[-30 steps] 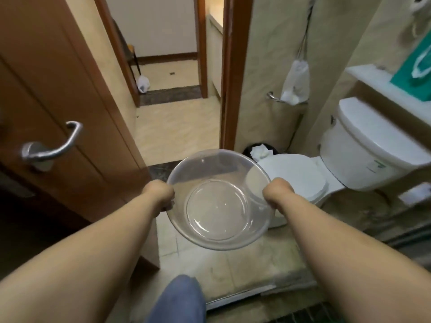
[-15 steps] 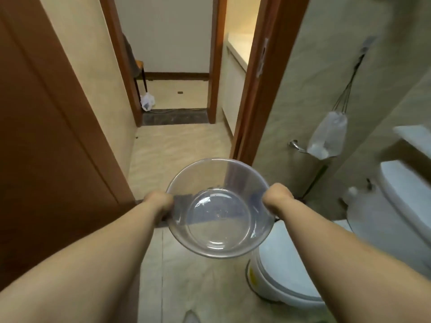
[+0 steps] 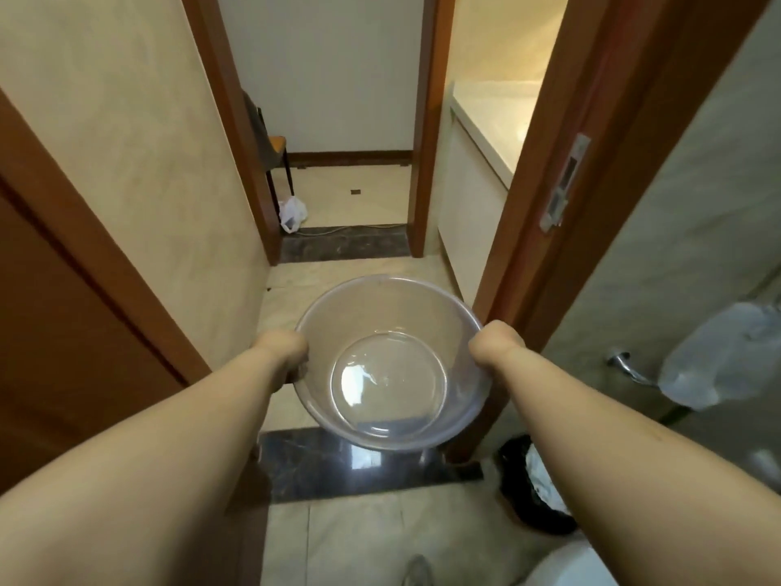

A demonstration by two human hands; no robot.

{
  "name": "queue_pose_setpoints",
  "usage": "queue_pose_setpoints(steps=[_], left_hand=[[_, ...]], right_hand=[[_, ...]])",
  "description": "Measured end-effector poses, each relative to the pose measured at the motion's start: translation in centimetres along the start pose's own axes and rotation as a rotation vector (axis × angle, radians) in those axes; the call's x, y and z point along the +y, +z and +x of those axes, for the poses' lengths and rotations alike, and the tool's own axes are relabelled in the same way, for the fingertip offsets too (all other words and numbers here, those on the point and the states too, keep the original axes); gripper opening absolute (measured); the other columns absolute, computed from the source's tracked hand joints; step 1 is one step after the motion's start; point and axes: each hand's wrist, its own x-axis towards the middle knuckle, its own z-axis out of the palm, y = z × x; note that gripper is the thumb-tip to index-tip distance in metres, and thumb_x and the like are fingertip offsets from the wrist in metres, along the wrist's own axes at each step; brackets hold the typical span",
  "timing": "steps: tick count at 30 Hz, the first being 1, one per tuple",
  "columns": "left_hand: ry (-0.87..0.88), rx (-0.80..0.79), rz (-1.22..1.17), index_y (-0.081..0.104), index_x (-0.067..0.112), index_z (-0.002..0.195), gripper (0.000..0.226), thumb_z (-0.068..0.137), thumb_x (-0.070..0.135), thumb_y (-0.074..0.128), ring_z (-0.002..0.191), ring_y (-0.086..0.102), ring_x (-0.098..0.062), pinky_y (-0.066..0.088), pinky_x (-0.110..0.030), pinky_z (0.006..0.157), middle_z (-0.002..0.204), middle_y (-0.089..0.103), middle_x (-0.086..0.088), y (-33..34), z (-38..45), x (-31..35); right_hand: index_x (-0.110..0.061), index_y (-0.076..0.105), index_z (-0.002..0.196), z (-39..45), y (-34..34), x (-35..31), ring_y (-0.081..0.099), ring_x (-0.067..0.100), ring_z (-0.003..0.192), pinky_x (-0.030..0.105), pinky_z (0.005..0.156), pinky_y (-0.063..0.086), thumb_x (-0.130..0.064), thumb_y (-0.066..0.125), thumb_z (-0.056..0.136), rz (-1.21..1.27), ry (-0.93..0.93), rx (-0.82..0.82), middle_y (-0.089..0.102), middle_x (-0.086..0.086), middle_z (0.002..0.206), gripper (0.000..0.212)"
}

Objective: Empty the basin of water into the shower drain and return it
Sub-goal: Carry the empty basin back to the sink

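Note:
A clear plastic basin [image 3: 389, 361] hangs level in front of me, over the dark stone threshold [image 3: 338, 463] of the bathroom doorway. My left hand [image 3: 283, 348] grips its left rim and my right hand [image 3: 492, 344] grips its right rim, fingers curled under and hidden. Only a thin film of water glints near the bottom. The shower drain is out of view.
The open wooden door [image 3: 63, 332] stands on my left, the door frame [image 3: 549, 205] on my right. A black waste bin [image 3: 532, 488] sits by the frame, and a toilet edge [image 3: 566, 564] shows at bottom right. A hallway with a white bag [image 3: 291, 213] lies ahead.
The view has swung from the toilet toward the doorway and moved closer to it. Both hands keep the same hold on the basin, which now hangs over the threshold.

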Motion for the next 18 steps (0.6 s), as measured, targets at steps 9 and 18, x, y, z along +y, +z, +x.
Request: queue_pose_setpoints(steps=[9, 18], left_hand=[[0.022, 0.069, -0.080, 0.058, -0.002, 0.081, 0.014, 0.089, -0.003, 0.047, 0.058, 0.054, -0.027, 0.047, -0.031, 0.054, 0.074, 0.055, -0.018, 0.4, 13.6, 12.4], [0.089, -0.032, 0.061, 0.062, -0.005, 0.109, 0.026, 0.088, 0.003, 0.051, 0.081, 0.061, -0.034, 0.056, -0.043, 0.080, 0.095, 0.062, -0.023, 2.8, 30.8, 29.7]], right_hand=[[0.004, 0.059, 0.125, 15.1, -4.6, -12.2, 0.056, 0.034, 0.123, 0.035, 0.094, 0.047, -0.003, 0.044, 0.092, -0.134, -0.100, -0.033, 0.059, 0.019, 0.131, 0.036], [-0.005, 0.043, 0.065, 31.8, -8.5, -22.5, 0.052, 0.029, 0.074, 0.033, 0.064, 0.039, -0.006, 0.044, 0.091, 0.097, 0.041, 0.109, 0.049, 0.012, 0.072, 0.025]])
